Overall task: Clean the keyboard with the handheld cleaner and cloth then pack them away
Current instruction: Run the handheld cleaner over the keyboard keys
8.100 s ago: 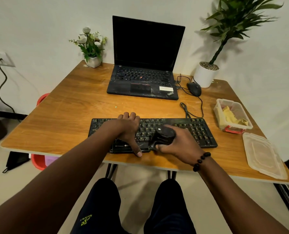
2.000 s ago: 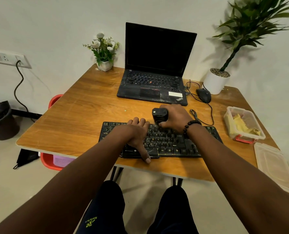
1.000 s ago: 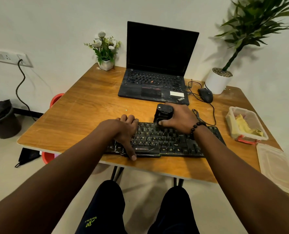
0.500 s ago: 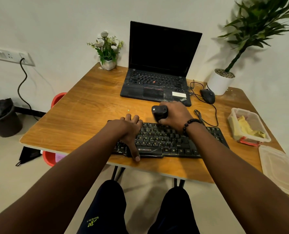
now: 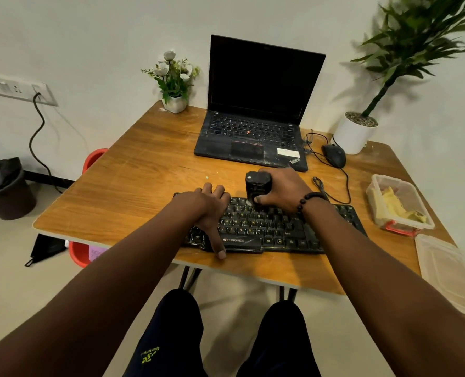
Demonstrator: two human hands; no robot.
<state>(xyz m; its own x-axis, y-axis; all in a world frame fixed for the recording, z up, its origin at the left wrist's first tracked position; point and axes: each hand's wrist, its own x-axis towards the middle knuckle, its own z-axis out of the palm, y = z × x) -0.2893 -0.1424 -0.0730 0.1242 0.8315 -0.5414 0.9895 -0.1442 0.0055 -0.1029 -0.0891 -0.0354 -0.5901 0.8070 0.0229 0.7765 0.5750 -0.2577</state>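
Observation:
A black keyboard (image 5: pixel 274 229) lies along the front edge of the wooden table (image 5: pixel 133 191). My right hand (image 5: pixel 283 190) grips a black handheld cleaner (image 5: pixel 257 186), standing upright with its lower end on the keyboard's top key rows, right of centre-left. My left hand (image 5: pixel 209 210) rests on the keyboard's left part, fingers over its far edge and thumb stretched down past its front edge. A yellow cloth (image 5: pixel 397 205) sits in a clear plastic box (image 5: pixel 375 208) at the table's right side.
The box's lid (image 5: pixel 448 273) lies at the front right corner. Behind the keyboard stand an open laptop (image 5: pixel 255 126), a mouse (image 5: pixel 334 156) with its cable, a small flower pot (image 5: pixel 175 103) and a large potted plant (image 5: pixel 356 131). A dark bin (image 5: pixel 5 191) stands on the floor left.
My right hand has moved the cleaner back and forth along the keyboard's upper rows; it now stands slightly nearer the keys than half a second ago. My left hand holds the keyboard's left part.

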